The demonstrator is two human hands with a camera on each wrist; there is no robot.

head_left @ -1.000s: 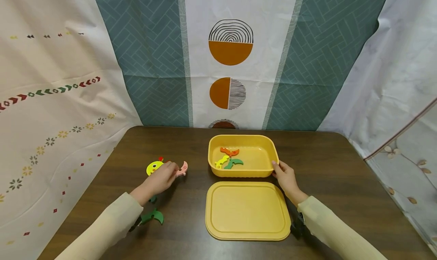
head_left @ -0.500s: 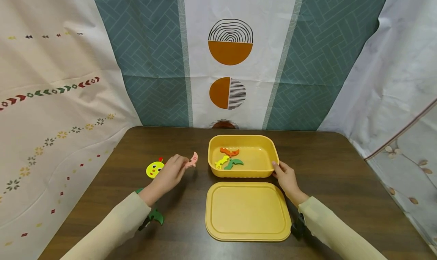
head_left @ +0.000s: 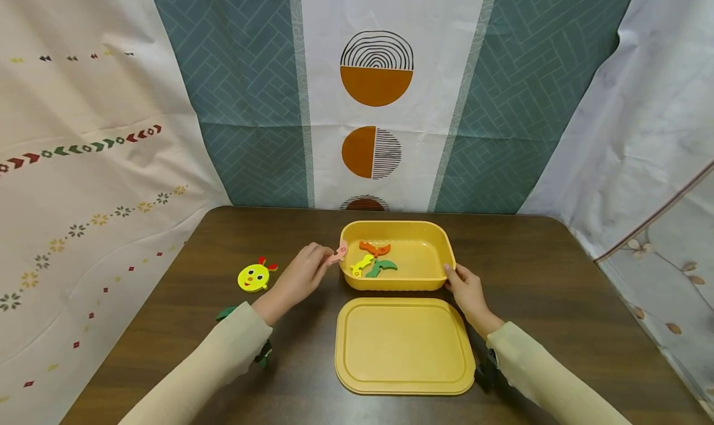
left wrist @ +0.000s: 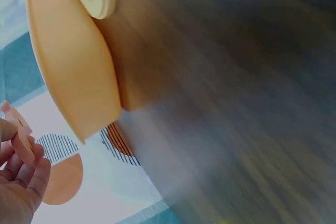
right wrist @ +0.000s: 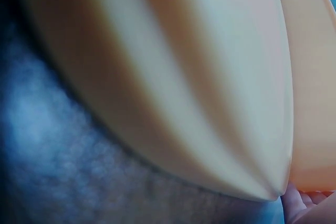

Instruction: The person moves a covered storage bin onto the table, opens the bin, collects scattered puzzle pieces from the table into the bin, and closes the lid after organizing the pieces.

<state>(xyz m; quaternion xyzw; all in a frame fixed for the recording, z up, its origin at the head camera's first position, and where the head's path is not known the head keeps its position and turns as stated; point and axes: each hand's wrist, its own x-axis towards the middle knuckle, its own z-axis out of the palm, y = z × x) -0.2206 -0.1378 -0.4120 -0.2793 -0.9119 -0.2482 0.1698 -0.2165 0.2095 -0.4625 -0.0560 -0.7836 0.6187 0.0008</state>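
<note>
My left hand (head_left: 305, 271) pinches a flat, curved pink toy piece (head_left: 339, 252) at the left rim of a yellow plastic box (head_left: 409, 284). The left wrist view shows the pink piece (left wrist: 23, 142) between thumb and fingers, beside the box wall (left wrist: 73, 59). At the box's front right corner, my right hand (head_left: 468, 292) grips the rim with the thumb on top. Inside the box, toward the left, lie an orange piece (head_left: 375, 249), a yellow piece (head_left: 361, 264) and a green piece (head_left: 383, 267), all similarly curved.
A yellow lid (head_left: 405, 346) lies flat in front of the box. Left of the left hand is a round yellow smiling-face piece (head_left: 253, 278) with red feelers. Green pieces (head_left: 225, 313) show partly from behind the left sleeve. A patterned curtain (head_left: 256, 96) hangs behind the table.
My left hand has carried the pink piece rightward from near the smiling-face piece to the box's left rim, uncovering that face. The right hand and the box have stayed put.
</note>
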